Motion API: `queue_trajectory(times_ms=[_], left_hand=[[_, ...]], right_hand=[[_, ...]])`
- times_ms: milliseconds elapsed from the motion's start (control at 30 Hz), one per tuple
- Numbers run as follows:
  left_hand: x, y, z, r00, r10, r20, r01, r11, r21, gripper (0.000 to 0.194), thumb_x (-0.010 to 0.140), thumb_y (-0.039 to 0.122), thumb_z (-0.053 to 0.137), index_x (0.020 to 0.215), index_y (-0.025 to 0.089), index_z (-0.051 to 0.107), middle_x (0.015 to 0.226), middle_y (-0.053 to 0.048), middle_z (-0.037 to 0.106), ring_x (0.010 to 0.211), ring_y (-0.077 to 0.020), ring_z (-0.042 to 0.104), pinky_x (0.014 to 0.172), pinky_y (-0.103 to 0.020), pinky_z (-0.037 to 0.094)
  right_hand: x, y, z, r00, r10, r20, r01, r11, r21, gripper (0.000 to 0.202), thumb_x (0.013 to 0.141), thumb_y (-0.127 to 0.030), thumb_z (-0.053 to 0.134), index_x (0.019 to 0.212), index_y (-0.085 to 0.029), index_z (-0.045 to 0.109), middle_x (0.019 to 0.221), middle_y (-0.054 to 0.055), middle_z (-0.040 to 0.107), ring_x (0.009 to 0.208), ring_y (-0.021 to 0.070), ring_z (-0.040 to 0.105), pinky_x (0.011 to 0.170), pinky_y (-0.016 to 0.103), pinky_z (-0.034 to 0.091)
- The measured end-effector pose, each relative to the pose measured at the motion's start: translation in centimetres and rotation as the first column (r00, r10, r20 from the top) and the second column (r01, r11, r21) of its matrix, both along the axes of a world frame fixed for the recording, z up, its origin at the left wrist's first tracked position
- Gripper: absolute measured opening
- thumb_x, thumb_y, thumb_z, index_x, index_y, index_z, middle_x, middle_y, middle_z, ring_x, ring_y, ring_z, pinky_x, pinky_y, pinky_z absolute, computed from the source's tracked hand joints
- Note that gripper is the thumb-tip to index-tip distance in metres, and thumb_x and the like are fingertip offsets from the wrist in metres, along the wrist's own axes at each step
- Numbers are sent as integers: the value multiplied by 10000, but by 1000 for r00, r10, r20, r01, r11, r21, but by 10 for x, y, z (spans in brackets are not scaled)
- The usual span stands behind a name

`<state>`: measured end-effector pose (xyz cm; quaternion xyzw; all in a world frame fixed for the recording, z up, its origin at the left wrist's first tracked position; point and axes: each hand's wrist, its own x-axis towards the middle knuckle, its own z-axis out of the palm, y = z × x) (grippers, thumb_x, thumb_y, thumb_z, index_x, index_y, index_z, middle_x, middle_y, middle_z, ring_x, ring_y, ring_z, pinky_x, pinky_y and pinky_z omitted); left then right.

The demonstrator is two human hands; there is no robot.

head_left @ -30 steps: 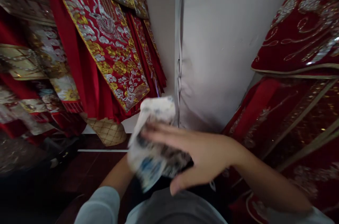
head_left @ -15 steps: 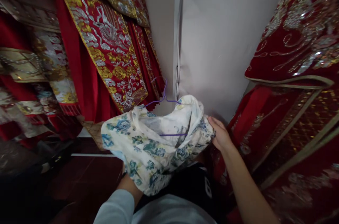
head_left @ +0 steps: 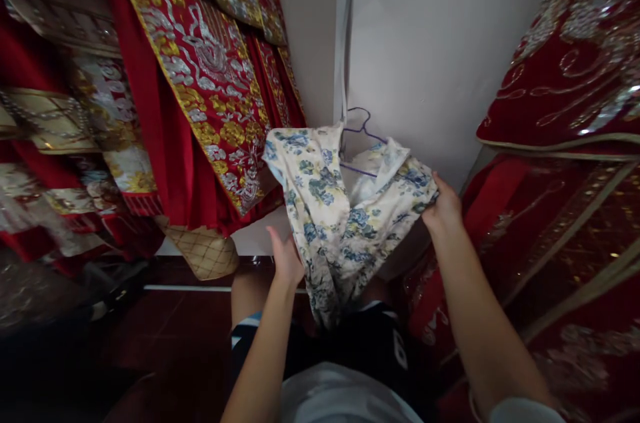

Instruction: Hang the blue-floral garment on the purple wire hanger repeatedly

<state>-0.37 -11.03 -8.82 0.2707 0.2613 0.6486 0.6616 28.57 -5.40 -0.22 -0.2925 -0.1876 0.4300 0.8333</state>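
Note:
A white floral blouse (head_left: 320,203) with blue and green flowers hangs spread on a purple hanger (head_left: 367,133). The hanger's hook stands above the neckline, against the pale wall. My right hand (head_left: 445,206) grips the blouse's sleeve end at its right side, thumb in front. At the lower left side of the blouse is my left hand (head_left: 287,259), its thumb stretched up and away from the cloth. The other fingers of that hand are partly hidden behind the fabric.
Red costumes (head_left: 210,76) with gold and silver embroidery hang on the left. Beaded red garments (head_left: 550,103) hang close on the right. A pale wall (head_left: 425,36) with a cable (head_left: 346,43) stands ahead. Below is a dark red tiled floor (head_left: 160,316).
The blouse and hanger have risen and shifted right, away from me, and the front now hangs down. My left hand has come out from beneath the blouse to its left side.

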Motion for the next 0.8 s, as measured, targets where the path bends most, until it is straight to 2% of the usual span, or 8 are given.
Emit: queue_trajectory(times_ms=[233,333,433,500,533,600,667,800], left_hand=[[24,-35,-42,965,107,-240,-119,992,-36,651,580,349,906,1164,162,687,1156,-108,729,1204,-296,622,1078,-411,457],[30,-41,-60,940,102,-325,-112,994,-13,578,635,400,865,1114,119,703,1164,-134,724,1152,-301,651,1057,-423,470],[32,-43,-70,899,124,-420,-138,990,-3,522,654,420,836,1054,108,714,1133,-132,735,1114,-310,669,1050,-451,472],[31,-44,-72,862,164,-480,-162,986,46,457,667,403,820,1017,125,721,1120,-112,741,1138,-301,658,1072,-451,455],[30,-45,-72,845,182,-503,-169,983,72,430,674,391,813,1008,136,724,1122,-103,741,1150,-293,653,1078,-444,451],[29,-45,-70,821,204,-533,-169,979,114,403,683,374,800,1013,153,728,1128,-93,739,1144,-279,657,1066,-424,466],[27,-45,-69,805,214,-553,-162,977,142,405,685,363,793,1027,155,733,1116,-98,742,1106,-275,675,1028,-409,496],[25,-46,-65,792,178,-584,-78,978,193,400,700,338,785,1044,139,736,1104,-111,745,1069,-282,687,988,-403,520]], right_hand=[[8,-12,-7,954,42,298,-58,997,45,221,741,-357,734,799,-156,662,771,44,691,848,243,705,789,391,589],[4,-36,-30,876,-215,433,209,976,61,273,699,-333,753,899,-184,642,917,25,682,947,217,669,888,376,541],[-25,-68,-65,701,-554,448,581,809,92,300,717,-266,719,997,-252,611,1098,3,641,1030,168,613,954,308,478],[-54,-86,-88,670,-620,410,640,761,106,136,802,-294,629,930,-255,608,1007,7,638,934,164,613,853,278,489],[-68,-93,-98,705,-534,466,560,823,96,86,827,-325,609,868,-249,606,899,5,635,847,170,611,779,276,491],[-93,-101,-110,712,-51,700,111,993,-41,227,881,-422,565,772,-232,622,707,8,624,682,184,594,657,288,467],[-107,-102,-114,509,284,812,-170,958,-229,369,900,-513,541,688,-221,615,590,5,592,581,180,557,592,290,421],[-113,-96,-115,462,303,834,-157,953,-259,453,905,-579,515,623,-225,510,517,-29,506,514,146,478,546,273,357]])
